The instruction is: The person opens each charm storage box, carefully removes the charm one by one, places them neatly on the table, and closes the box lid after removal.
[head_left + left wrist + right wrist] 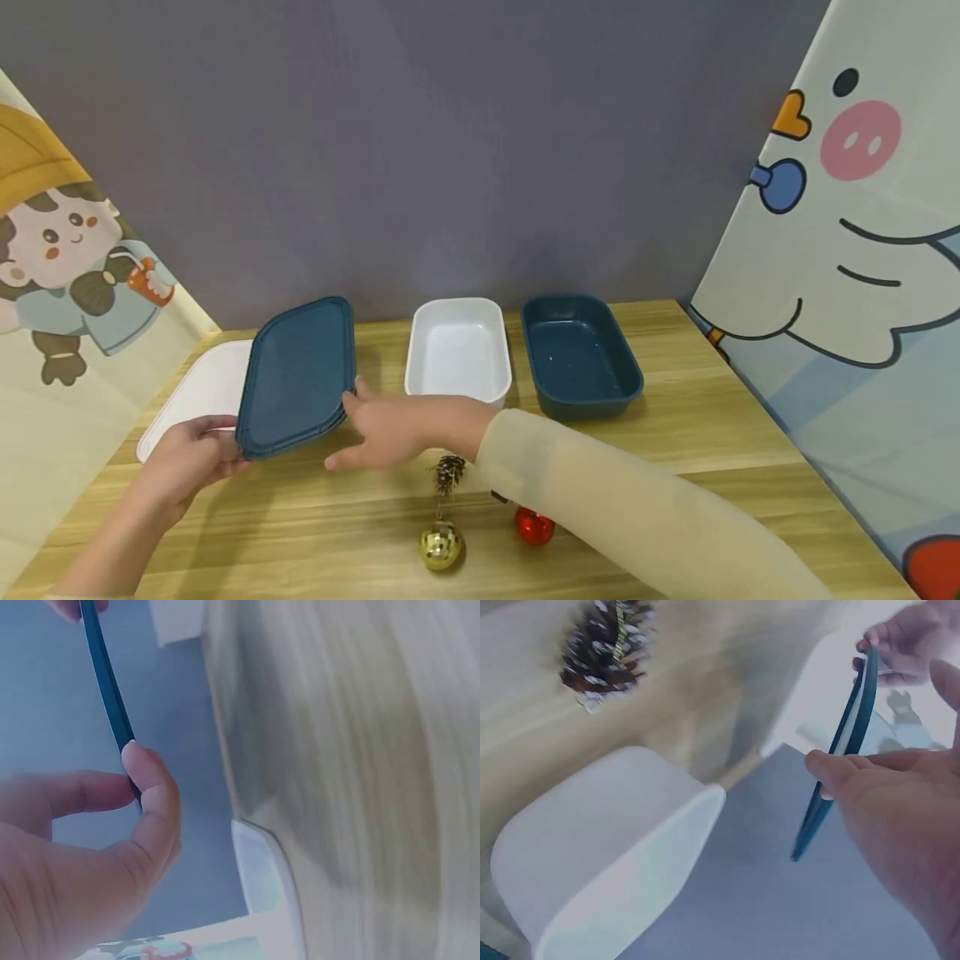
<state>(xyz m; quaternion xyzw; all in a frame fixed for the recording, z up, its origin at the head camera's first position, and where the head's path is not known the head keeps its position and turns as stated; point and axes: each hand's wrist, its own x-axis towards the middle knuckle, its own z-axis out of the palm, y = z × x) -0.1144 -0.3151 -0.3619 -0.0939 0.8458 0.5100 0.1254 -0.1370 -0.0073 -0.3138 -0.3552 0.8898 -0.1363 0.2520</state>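
Tilted up off the table, a dark blue rectangular lid (300,371) is held between both hands. My left hand (191,457) pinches its near left corner; in the left wrist view the thumb and a finger press on the lid's thin edge (109,686) from either side. At the lid's right edge is my right hand (393,425), its fingers on both faces of the rim (861,712) and its thumb spread away. A white lid (198,392) lies flat behind the left hand, partly covered by the blue one.
A white tub (459,346) and a dark blue tub (581,350) stand by the back wall. Nearer me lie a pine cone (450,472), a gold bauble (441,546) and a red bauble (534,527), partly behind the right sleeve. Printed panels flank the table.
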